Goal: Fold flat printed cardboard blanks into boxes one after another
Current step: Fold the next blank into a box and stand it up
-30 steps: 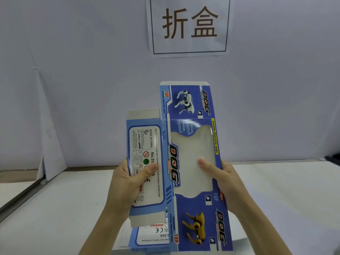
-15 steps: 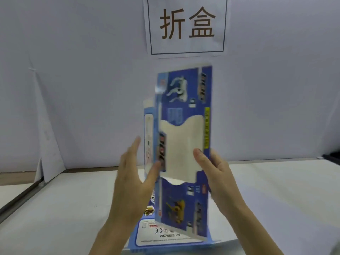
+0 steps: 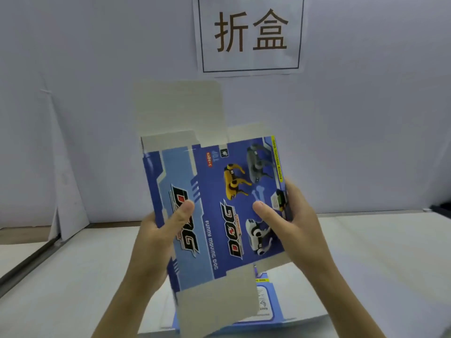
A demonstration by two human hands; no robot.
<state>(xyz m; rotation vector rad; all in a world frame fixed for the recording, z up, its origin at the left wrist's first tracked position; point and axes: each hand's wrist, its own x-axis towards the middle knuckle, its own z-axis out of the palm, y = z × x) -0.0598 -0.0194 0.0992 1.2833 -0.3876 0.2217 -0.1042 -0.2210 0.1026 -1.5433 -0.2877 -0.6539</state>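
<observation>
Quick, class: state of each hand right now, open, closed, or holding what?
Left hand: holding the cardboard blank, thumb on its printed face.
Right hand: holding the same blank at its right edge, thumb in front.

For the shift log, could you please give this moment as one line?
item: cardboard blank, held above table | left hand: grips left panel | right hand: grips right edge | spare blanks: flat beneath
</observation>
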